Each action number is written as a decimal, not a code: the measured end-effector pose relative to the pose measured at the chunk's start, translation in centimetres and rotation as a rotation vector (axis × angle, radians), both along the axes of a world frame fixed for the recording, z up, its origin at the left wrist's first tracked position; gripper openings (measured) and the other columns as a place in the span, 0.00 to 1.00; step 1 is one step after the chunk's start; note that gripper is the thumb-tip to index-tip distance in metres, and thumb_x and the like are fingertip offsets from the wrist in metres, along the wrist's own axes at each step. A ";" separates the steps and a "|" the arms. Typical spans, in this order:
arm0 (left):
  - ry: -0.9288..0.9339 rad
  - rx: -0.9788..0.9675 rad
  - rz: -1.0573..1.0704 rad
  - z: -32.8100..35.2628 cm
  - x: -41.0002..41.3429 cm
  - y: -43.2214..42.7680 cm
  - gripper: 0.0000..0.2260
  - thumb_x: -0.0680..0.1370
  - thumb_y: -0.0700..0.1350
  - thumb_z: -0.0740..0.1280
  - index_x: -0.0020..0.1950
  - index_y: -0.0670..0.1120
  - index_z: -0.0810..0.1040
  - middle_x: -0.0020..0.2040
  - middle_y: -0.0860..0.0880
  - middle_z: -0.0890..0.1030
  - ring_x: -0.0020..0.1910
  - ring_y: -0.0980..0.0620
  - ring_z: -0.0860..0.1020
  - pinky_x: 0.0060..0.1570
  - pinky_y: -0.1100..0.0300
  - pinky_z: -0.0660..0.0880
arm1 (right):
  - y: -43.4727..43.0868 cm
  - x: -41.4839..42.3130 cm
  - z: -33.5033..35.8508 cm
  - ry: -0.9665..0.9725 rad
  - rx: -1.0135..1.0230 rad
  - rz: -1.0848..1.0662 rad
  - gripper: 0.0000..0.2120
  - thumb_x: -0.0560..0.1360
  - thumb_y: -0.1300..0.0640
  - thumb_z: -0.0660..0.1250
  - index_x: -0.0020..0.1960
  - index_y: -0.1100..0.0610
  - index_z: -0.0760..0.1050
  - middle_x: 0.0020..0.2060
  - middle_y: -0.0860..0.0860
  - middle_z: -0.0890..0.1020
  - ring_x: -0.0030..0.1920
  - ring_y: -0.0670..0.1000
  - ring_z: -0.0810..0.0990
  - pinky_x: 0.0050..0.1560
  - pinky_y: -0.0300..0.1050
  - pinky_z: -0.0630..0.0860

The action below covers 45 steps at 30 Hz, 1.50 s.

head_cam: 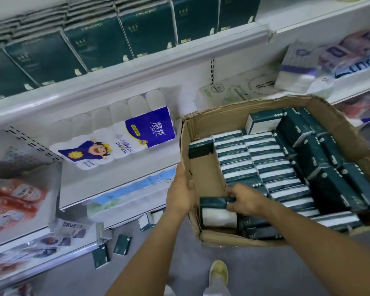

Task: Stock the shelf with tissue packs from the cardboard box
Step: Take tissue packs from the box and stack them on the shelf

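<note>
R hand [242,201] grips tissue pack [214,203] at cardboard box [212,122] near-left corner; L hand [181,189] holds box's left wall. Pick underway; next, lift pack to shelf [124,80].

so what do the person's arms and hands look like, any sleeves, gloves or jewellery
No sleeves and no gloves: both arms are bare right back to the frame edge. The left hand and the right hand show no watch, bracelet or ring that I can make out, though the picture is slightly soft.

Matt brown cardboard box [209,124] — glossy plastic-wrapped tissue packs [271,167] — smooth white metal shelf [115,82]
</note>
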<state>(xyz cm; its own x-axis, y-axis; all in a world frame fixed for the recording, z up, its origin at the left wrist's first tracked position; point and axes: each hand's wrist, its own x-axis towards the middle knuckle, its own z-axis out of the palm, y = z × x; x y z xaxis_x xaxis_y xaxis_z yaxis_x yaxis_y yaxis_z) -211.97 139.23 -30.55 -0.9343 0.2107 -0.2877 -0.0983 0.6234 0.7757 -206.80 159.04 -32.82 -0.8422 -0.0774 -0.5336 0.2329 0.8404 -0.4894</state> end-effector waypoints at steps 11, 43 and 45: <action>0.262 -0.022 0.294 4.5 -0.7 0.7 0.20 0.82 0.55 0.57 0.71 0.49 0.67 0.67 0.49 0.73 0.64 0.51 0.71 0.64 0.52 0.71 | -0.6 -2.2 9.2 0.252 -0.667 -0.812 0.09 0.75 0.65 0.67 0.53 0.56 0.79 0.31 0.48 0.77 0.29 0.47 0.70 0.25 0.35 0.66; 0.489 0.500 0.446 21.5 -7.5 -25.3 0.18 0.80 0.44 0.63 0.70 0.54 0.69 0.68 0.58 0.71 0.60 0.68 0.72 0.58 0.72 0.67 | -26.3 -14.4 23.0 0.584 -0.988 -0.416 0.09 0.72 0.61 0.73 0.51 0.55 0.78 0.47 0.54 0.85 0.46 0.52 0.83 0.45 0.44 0.77; 0.614 0.344 0.456 22.1 -8.2 -28.8 0.18 0.80 0.45 0.63 0.69 0.56 0.69 0.68 0.61 0.69 0.64 0.63 0.69 0.66 0.63 0.66 | -28.7 -15.8 23.7 0.657 -0.934 -0.351 0.09 0.72 0.58 0.74 0.51 0.55 0.79 0.45 0.55 0.83 0.45 0.51 0.81 0.42 0.43 0.75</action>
<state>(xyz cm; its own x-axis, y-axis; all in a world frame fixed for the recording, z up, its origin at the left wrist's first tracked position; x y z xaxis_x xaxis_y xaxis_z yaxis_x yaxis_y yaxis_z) -220.13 110.48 -8.44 -0.9187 -0.2433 0.3113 0.2186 0.3433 0.9134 -222.64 130.30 -9.08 -0.9857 0.0826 0.1469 -0.1443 0.0367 -0.9889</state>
